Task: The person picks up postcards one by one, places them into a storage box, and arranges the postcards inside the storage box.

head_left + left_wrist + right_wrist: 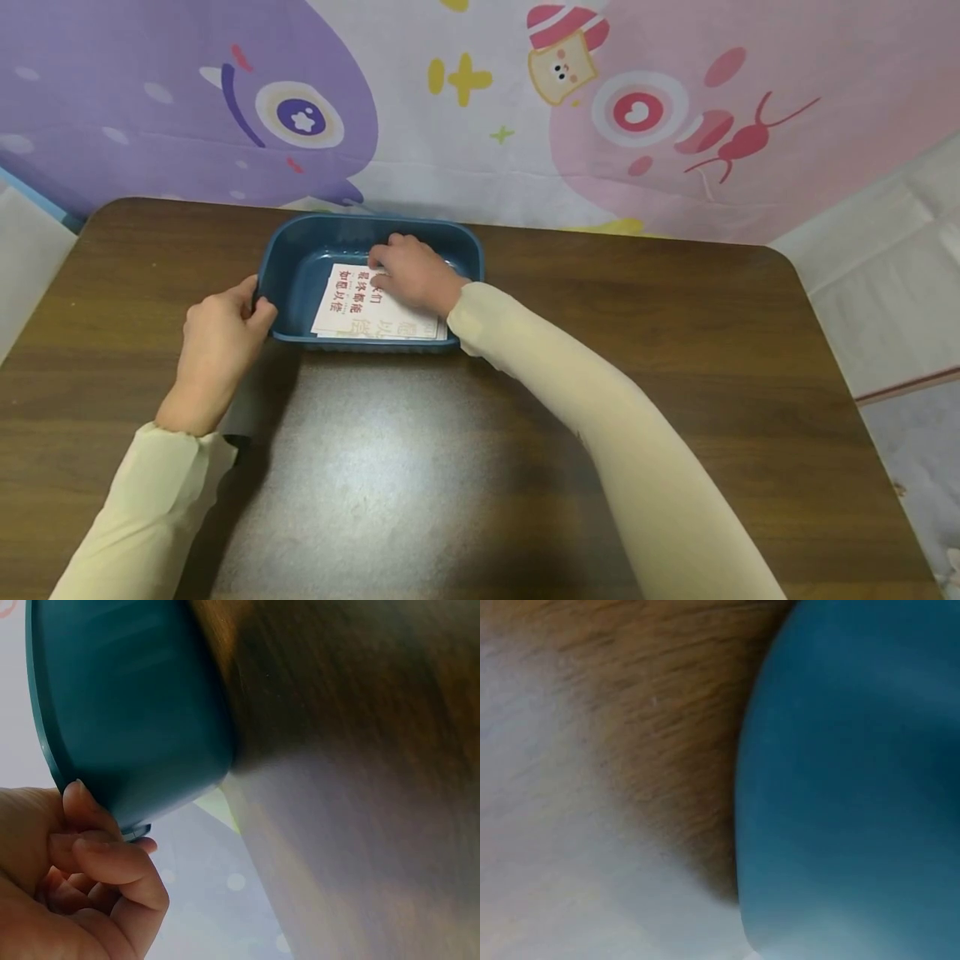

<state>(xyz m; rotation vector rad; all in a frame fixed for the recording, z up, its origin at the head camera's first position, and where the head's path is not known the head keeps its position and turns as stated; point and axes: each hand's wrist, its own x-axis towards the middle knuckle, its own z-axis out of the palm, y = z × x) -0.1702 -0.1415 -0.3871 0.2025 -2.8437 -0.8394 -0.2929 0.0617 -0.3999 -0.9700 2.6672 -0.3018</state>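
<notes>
A dark blue rectangular tub sits near the table's far edge. My left hand pinches its left rim between thumb and fingers, as the left wrist view of the hand also shows. Inside the tub lie white cards printed with red and pale gold Chinese characters, partly overlapping. Reaching over the near right rim, my right hand holds the top card's far edge with curled fingers, thumb over the print. That hand covers part of the cards. Only the tub's outer wall shows in the right wrist view.
The brown wooden table extends around the tub, with glare in front of it. Behind the far edge hangs a cartoon-printed cloth. Pale sheeting lies beyond the right edge.
</notes>
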